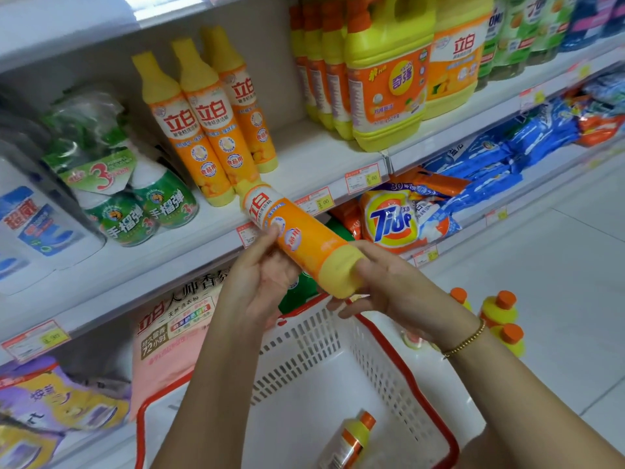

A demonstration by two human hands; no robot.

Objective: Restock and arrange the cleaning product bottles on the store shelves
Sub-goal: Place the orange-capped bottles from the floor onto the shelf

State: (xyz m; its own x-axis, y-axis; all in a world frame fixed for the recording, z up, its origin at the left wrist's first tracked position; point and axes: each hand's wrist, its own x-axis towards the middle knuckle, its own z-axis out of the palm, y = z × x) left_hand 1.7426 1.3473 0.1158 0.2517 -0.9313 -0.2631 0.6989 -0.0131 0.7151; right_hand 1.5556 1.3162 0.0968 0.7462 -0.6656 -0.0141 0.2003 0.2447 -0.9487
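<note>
We hold the orange-and-yellow bottle [304, 238] in the air with both hands, just in front of the edge of the middle shelf [304, 154]. It is tilted so its yellow cap points up at the shelf and its base points toward us. Our left grip [267, 269] is curled round its labelled middle, thumb on the label. Our right grip [378, 282] clasps the yellow base, thumb over the bottom.

Just behind the cap, 3 matching bottles [203, 130] stand upright on the shelf. A large yellow jug [389, 79] stands to their right and green spray bottles [135, 204] to their left.

Below our hands sits a white basket [389, 377] with a red rim, and 1 small orange-capped bottle [351, 441] lies in it on its side. 3 more orange-capped bottles [500, 311] stand on the floor beside the basket. A Tide bag [392, 218] lies on the lower shelf.
</note>
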